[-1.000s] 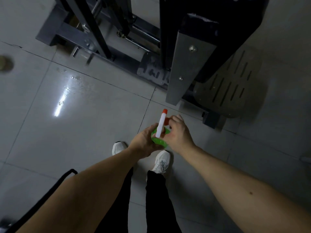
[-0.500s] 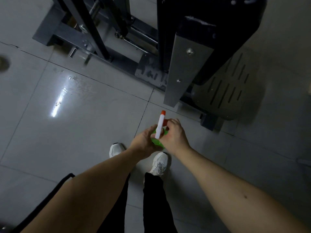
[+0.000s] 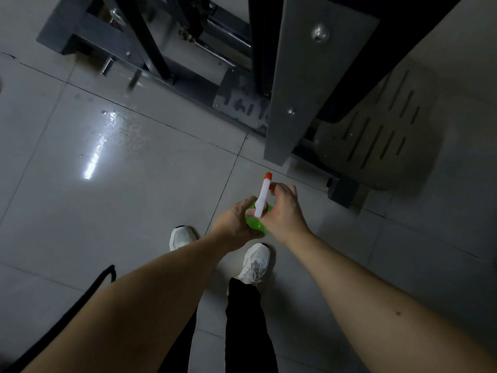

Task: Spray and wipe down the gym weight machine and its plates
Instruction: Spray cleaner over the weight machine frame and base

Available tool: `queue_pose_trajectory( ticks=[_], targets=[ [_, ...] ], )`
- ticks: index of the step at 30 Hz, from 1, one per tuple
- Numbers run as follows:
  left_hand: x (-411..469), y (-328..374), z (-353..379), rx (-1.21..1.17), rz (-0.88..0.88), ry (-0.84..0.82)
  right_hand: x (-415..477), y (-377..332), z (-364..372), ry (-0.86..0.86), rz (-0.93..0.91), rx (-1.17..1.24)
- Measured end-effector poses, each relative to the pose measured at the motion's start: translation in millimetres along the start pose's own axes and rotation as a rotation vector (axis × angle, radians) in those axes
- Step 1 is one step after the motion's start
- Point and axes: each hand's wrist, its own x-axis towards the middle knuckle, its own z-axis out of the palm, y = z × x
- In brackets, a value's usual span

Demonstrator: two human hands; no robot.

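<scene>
Partly inside left hand (image 3: 233, 221), spray bottle (image 3: 260, 203)

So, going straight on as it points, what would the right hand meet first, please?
Past the spray bottle it grips, the right hand would probably meet the machine's grey panel; depth unclear.

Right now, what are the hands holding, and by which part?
One green spray bottle, in both hands. The left hand grips its body; the right hand curls round the neck just under the white spray head.
</scene>
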Motion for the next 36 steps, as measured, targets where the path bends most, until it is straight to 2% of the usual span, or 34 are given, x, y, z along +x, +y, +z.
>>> queue_pose_trajectory(
  ticks=[5,12,18,22,27,32,36],
  targets=[
    [14,-17,18,-0.014,-0.005,-0.011,14,22,14,-0.039,-0.015,-0.121],
    [39,-50,46,-0.018,-0.068,-0.068,41,63,40,-0.147,0.090,-0.107],
    [47,-48,55,-0.064,-0.081,-0.073,40,67,45,-0.119,0.115,-0.073],
    [-11,-12,27,0.022,-0.044,-0.051,-5,20,3,-0.133,0.076,-0.062],
    [-87,53,-15,0.034,0.038,-0.071,-82,-73,-76,-0.102,-0.040,-0.090],
    [-167,152,-62,0.112,0.151,-0.084,-152,-143,-141,0.011,-0.020,-0.048],
    [-191,196,-73,0.090,0.191,-0.138,-188,-161,-181,0.085,0.047,0.012]
  ],
)
